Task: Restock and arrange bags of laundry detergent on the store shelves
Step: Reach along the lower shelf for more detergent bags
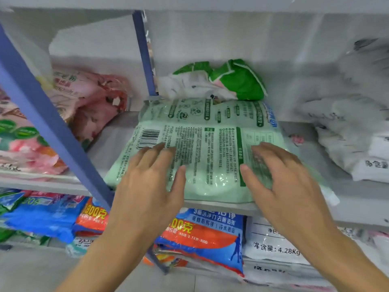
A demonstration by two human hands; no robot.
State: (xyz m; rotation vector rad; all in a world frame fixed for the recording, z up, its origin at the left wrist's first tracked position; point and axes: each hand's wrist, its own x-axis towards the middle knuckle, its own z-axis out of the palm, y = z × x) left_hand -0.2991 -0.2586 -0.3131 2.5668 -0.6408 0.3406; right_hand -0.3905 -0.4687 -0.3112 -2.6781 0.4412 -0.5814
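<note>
Head view: pale green detergent bag point(202, 148) lies flat, print side up, mid-frame on the middle shelf point(362, 207), with its near edge at the shelf's front lip. Left hand point(147, 175) is on the bag's 7 o'clock corner and right hand point(280, 178) on its 5 o'clock corner. Both have fingers straight and spread, palms down, gripping nothing. A crumpled green-and-white bag point(231, 81) sits at the bag's 12, touching its far edge. Pink bags point(92, 95) are at 10, past the blue upright point(50, 123); a white bag point(357, 148) is at 3. Blue-orange bags point(202, 232) and a white 4.28Kg bag point(271, 243) are at 6 on the shelf below. The step looks like seating and squaring the bag. Push evenly with both palms so it slides straight back, not skewed. Watch the crumpled bag behind: it'll bunch up or stop the slide, so straighten it first if needed. Keep clear of the upright at 9. The powder will shift, so pat it flat. Can't tell if the palms press down or just hover, because the fingers are motion-blurred. The 3 o'clock side is smeared, the bag's front face is hidden, and the shelf depth behind is unclear.
</note>
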